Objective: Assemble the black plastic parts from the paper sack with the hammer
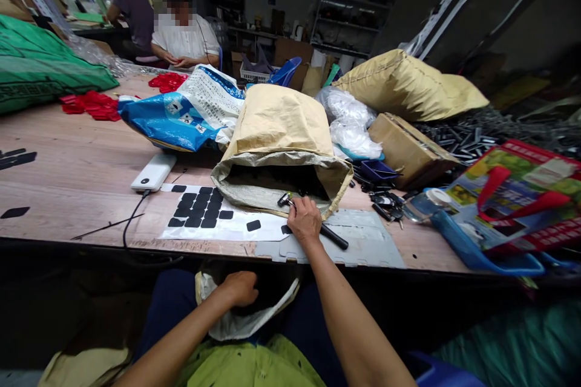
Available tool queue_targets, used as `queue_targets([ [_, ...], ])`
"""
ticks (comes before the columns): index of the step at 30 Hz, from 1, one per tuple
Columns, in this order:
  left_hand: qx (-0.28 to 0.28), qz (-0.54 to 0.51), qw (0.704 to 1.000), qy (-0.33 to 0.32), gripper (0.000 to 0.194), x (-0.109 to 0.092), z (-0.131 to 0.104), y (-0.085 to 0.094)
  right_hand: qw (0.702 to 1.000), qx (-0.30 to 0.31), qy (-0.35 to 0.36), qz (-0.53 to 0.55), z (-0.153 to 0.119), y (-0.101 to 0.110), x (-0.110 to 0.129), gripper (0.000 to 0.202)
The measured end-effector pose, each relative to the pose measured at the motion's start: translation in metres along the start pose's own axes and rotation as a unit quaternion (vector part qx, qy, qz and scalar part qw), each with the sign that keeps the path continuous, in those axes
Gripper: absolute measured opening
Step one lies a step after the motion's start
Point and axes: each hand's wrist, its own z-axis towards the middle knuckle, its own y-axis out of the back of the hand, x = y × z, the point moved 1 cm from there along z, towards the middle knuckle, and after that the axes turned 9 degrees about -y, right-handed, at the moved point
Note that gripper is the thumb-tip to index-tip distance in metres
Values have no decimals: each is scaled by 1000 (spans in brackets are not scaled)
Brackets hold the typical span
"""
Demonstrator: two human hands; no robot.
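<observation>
Tool (334,236) under right hand (305,217), left hand (241,288) at lap sack (238,328)

Tool is covered mid-length by right hand's bent fingers, axis 10-to-4 o'clock; clasp can't be told. Table sack (285,118) mouth is set at 11 o'clock, contents too dark. Left hand's fingers are hidden; grip can't be told.

Creased paper sack (285,118), glossy plastic bag (167,118)

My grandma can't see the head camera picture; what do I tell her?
A person's right hand is over a black-handled tool by an open tan sack on a table, while the left hand is partly inside a lower bag. Black pieces lie on white paper.
</observation>
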Motion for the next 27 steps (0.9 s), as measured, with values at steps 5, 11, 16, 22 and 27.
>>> queue_targets([
  [5,4,-147,979,-141,34,-67,18,77,1000,1,-5,-9,-1,2,2,15],
  [11,-438,6,897,57,27,-71,101,186,1000,5,0,-7,0,3,1,15],
  [16,-429,4,886,179,32,-54,138,205,1000,11,-1,-5,2,2,-1,14],
  [22,-430,17,882,194,33,-54,140,209,1000,11,2,-9,2,0,0,15],
  [27,-427,63,894,120,28,-57,101,198,1000,6,-2,-8,2,-1,0,14],
])
